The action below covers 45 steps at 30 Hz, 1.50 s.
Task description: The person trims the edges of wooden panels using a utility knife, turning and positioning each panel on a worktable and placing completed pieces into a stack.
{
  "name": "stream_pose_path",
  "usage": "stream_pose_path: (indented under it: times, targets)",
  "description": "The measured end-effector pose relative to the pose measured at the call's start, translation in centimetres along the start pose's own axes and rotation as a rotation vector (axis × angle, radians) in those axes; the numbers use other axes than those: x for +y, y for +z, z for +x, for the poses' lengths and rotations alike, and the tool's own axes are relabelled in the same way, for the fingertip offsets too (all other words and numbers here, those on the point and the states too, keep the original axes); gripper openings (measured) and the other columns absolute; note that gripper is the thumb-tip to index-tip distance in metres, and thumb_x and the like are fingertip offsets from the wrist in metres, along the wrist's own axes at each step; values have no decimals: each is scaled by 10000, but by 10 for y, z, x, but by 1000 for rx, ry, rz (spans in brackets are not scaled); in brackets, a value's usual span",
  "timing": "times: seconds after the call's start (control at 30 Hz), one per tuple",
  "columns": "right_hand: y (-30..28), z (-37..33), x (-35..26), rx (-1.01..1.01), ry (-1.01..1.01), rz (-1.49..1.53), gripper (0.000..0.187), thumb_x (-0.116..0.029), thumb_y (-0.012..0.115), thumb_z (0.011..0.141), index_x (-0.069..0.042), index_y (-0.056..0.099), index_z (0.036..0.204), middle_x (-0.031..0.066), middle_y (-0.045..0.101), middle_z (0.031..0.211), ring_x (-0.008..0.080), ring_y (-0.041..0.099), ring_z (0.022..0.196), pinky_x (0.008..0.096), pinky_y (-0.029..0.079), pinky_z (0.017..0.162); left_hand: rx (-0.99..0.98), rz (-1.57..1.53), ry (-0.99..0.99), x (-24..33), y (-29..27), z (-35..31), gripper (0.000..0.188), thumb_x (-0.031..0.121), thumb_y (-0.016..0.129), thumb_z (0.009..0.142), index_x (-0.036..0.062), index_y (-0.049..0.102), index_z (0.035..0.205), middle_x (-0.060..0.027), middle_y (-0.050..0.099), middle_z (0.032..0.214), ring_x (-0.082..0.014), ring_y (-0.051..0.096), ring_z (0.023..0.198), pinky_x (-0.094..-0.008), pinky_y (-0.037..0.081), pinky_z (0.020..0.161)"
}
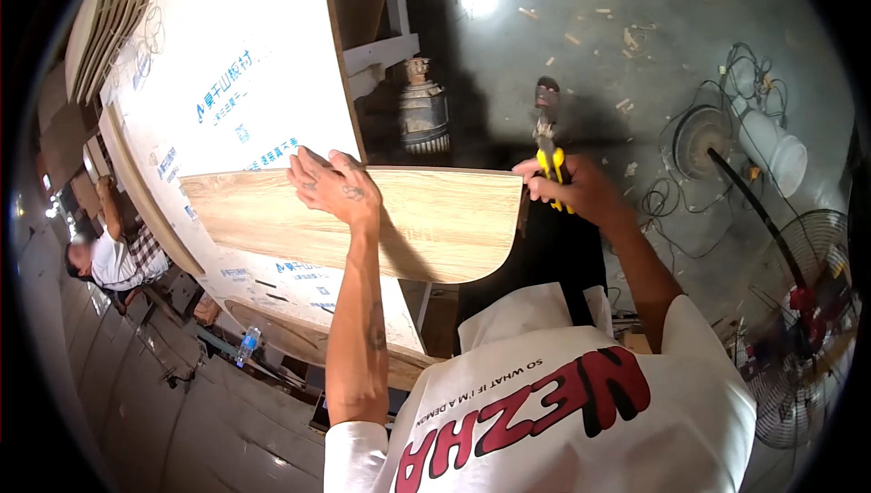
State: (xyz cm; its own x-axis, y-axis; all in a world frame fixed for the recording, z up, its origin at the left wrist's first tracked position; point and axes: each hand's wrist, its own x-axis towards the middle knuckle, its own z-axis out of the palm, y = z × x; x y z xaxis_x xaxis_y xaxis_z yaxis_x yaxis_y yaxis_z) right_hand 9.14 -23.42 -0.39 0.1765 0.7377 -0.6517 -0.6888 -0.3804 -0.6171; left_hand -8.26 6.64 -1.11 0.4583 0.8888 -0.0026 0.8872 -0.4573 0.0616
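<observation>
A wood-grain board [435,221] with a rounded near right corner lies across the white-topped workbench, its right end past the bench edge. My left hand [340,189] rests on the board at its far edge, fingers apart and slightly bent. At the board's right end, my right hand [581,189] is closed around pliers [550,159] with yellow and black handles. Their metal jaws point away from me. The thumb and index finger of this hand are close to the board's far right corner; whether they touch it I cannot tell.
A dark cylindrical motor-like device [425,107] stands on the floor beyond the bench. Curved strips [113,21] are stacked at the far left. On the right are a white bucket [771,150], loose cables and a wire-caged fan [789,357]. Another person [118,253] sits left of the bench.
</observation>
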Motion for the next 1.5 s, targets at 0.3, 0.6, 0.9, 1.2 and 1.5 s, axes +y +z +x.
stream_pose_path:
  times: [0.3, 0.6, 0.9, 1.2, 1.5]
  targets:
    - [28, -5, 45, 350, -250, 62, 193, -61, 720, 899, 23, 695, 1071, 64, 737, 1003, 103, 659, 852, 259, 522, 813, 46, 27, 41, -1, 6, -1, 578, 377, 397, 1039, 9, 368, 1485, -221, 333, 1557, -421, 223, 1458, -584, 157, 1169]
    - [35, -13, 40, 403, -275, 65, 213, -26, 673, 932, 19, 675, 1140, 24, 661, 933, 82, 596, 771, 233, 508, 727, 25, -43, -39, 5, -2, -7, 661, 421, 390, 1011, -35, 372, 1490, -253, 312, 1569, -428, 160, 1495, -593, 92, 1197]
    - [59, -2, 48, 459, -350, -168, 400, -105, 722, 913, 49, 626, 1269, -21, 583, 820, 82, 559, 694, 237, 474, 688, 3, -396, -46, -13, -26, 1, 742, 509, 552, 965, -38, 432, 1453, -265, 351, 1544, -402, 243, 1473, -512, 150, 1209]
    - [60, 2, 63, 611, -479, -187, 339, -94, 761, 871, -14, 611, 1165, 27, 594, 841, 101, 565, 633, 250, 479, 559, 33, -806, -558, -139, -38, -203, 324, 278, 572, 981, -10, 612, 1124, -198, 653, 1119, -338, 651, 989, -418, 513, 871]
    - [68, 0, 82, 695, -535, -215, 438, -200, 740, 927, -62, 533, 1287, 21, 576, 828, 98, 525, 618, 259, 450, 530, -373, -1323, -624, -170, -14, -248, 439, 413, 555, 988, -9, 675, 980, -93, 712, 859, -190, 686, 741, -321, 532, 673]
